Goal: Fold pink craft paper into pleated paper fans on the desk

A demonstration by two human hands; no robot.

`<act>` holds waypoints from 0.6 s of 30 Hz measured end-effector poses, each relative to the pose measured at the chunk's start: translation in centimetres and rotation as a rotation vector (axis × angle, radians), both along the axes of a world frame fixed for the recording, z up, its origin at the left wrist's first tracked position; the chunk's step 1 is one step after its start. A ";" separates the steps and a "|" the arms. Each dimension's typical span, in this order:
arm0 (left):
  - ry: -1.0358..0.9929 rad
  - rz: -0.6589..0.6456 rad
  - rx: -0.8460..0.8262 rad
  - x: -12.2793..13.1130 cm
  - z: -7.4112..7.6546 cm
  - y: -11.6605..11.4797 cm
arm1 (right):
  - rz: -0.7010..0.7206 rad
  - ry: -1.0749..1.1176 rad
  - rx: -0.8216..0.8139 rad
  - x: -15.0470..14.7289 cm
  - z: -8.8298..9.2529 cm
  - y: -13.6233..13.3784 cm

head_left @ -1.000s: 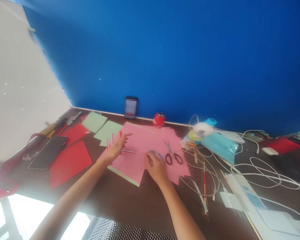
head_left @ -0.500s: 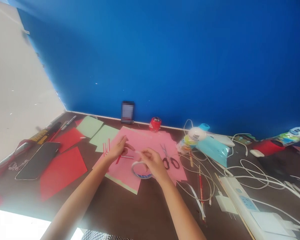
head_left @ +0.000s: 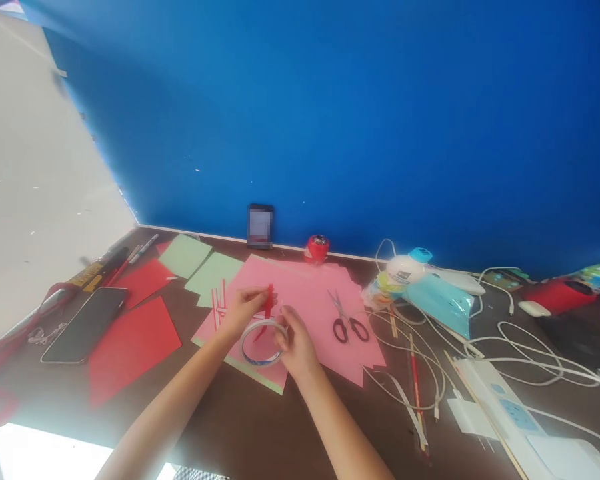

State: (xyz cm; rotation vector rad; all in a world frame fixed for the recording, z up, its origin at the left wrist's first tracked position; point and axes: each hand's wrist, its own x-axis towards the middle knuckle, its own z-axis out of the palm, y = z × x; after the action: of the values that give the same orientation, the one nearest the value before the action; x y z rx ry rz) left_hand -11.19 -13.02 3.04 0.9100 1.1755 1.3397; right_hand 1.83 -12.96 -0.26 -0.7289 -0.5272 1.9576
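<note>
Between the fingertips of my left hand [head_left: 249, 308] a narrow red paper strip [head_left: 269, 300] stands up. My right hand [head_left: 296, 339] is closed on a roll of tape [head_left: 247, 357], gripping the ring by its right side. Both hands are over pink paper sheets [head_left: 315, 293], with the roll between them and nearer me. Several red strips [head_left: 220, 300] lie on the paper left of my left hand. To the right of my right hand rest scissors [head_left: 349, 325] with dark handles, blades slightly apart.
Red sheets [head_left: 135, 347], green sheets [head_left: 185, 255] and a phone [head_left: 83, 327] lie to the left. Another phone [head_left: 260, 227] leans on the blue wall, near a red round container [head_left: 317, 249]. Rightward are a white bottle [head_left: 395, 277], loose cables [head_left: 520, 357] and a power strip [head_left: 500, 400].
My left hand has picked up a red strip from the paper and now holds it upright. My right hand has shifted left and lifted the tape roll. The view has moved slightly.
</note>
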 end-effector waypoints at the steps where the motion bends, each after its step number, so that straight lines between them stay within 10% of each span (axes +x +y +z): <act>1: -0.005 -0.007 0.000 0.1 0.0 -0.1 | 0.010 0.003 0.015 -0.1 -0.1 -0.1; 18: -0.004 -0.031 0.072 0.1 0.7 -1.1 | 0.078 -0.140 0.276 0.6 0.9 -0.5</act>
State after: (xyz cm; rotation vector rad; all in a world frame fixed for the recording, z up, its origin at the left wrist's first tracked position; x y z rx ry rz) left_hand -11.11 -14.11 3.72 0.9726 1.1122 1.3658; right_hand 2.45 -13.46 0.63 -0.6789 -0.9034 1.8639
